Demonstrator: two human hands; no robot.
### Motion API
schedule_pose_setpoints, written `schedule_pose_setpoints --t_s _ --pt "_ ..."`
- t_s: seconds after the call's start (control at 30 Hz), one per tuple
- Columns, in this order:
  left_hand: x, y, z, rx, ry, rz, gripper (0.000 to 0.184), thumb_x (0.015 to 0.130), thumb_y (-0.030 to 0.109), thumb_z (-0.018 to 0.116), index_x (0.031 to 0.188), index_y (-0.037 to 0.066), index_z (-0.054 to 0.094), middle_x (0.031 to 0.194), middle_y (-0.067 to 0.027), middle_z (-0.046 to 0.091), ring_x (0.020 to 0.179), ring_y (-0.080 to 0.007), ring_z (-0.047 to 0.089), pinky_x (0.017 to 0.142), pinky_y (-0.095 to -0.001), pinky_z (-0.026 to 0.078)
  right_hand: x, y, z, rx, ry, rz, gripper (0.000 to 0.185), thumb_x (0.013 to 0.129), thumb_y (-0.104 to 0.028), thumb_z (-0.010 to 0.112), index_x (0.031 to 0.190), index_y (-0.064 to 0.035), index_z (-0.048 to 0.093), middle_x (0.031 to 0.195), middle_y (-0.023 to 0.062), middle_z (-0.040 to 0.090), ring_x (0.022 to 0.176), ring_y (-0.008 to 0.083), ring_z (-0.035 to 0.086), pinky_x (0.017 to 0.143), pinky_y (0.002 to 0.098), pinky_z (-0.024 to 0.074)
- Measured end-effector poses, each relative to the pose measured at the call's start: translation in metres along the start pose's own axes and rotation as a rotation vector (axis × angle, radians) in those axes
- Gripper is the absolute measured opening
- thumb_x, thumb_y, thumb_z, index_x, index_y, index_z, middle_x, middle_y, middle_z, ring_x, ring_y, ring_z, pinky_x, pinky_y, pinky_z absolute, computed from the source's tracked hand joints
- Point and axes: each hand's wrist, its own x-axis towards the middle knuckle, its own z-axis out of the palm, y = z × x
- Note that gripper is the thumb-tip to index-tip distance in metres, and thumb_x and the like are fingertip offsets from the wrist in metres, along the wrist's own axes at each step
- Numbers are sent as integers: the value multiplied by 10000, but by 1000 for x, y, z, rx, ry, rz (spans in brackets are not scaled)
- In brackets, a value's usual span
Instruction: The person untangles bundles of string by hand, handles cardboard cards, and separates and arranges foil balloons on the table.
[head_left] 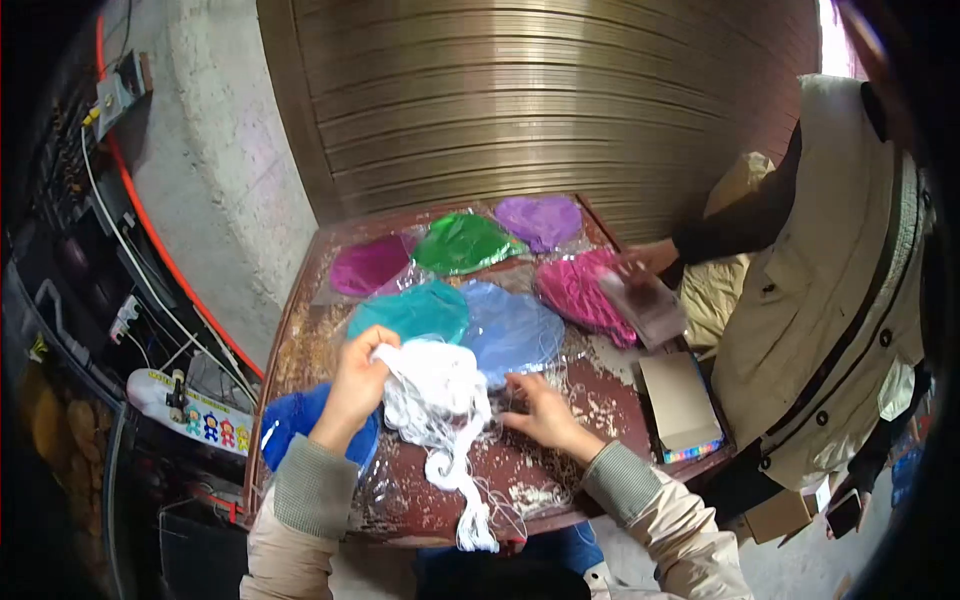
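A tangled bundle of white yarn [435, 385] sits at the near middle of the table, its tail of loose strands hanging over the front edge. My left hand [358, 382] is closed on the bundle's upper left side. Just right of the yarn, my right hand [545, 412] has its thumb and forefinger apart, with thin strands near the fingertips. Behind the bundle lie a teal bag [410, 310] and a light blue bag [512, 328], both in clear plastic. A dark blue bag [300, 425] is partly hidden by my left forearm.
On the worn red table [600, 400] also lie purple [365, 265], green [465, 243], violet [540, 220] and pink [590, 292] bags. Another person's hand [650, 262] reaches over the pink one from the right. A cardboard box [682, 402] stands at the right edge; a metal shutter [540, 100] rises behind.
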Motion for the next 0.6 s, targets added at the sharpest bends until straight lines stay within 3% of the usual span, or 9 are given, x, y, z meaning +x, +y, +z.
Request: schedule_pose_setpoints --t_s 0.17,0.3,0.4,0.47,0.53,0.6 --pt "-1 -9 7 -80 -186 135 195 700 -86 403 766 56 520 807 -25 517 747 -105 447 693 -202 354 12 5 35 -51 47 -45 386 734 -4 635 1103 21 523 953 106 627 743 186 611 716 259 512" --pt "0 -3 9 -148 -194 113 153 705 -72 433 721 72 481 875 -48 513 797 -141 457 741 -222 352 23 -1 32 687 -503 397 366 756 -69 625 1093 26 518 849 117 632 667 166 594 690 266 523" --pt "2 -11 1 -143 -121 139 157 711 -75 430 707 77 468 918 -57 523 831 -152 472 766 -233 360 16 -4 8 872 -493 466 302 794 -67 593 1074 15 513 724 67 600 565 120 560 648 256 534" --pt "3 -22 -1 -135 -70 153 163 715 -78 424 700 80 461 943 -61 531 851 -157 482 780 -239 367 19 -3 -20 1225 -453 445 243 846 -37 530 1077 28 488 600 7 523 499 80 510 576 204 521" --pt "1 -35 0 -113 -45 138 166 715 -81 418 697 79 457 951 -64 539 863 -163 491 789 -246 373 21 -11 -50 1308 -353 503 133 879 -45 490 1001 9 497 522 -51 397 427 48 415 443 183 460" --pt "-2 -48 2 -72 -28 110 168 714 -85 410 694 76 451 951 -69 550 872 -171 501 798 -255 381 19 -12 -71 1355 -339 479 128 884 -56 494 997 3 502 525 -55 391 415 32 379 408 163 415"
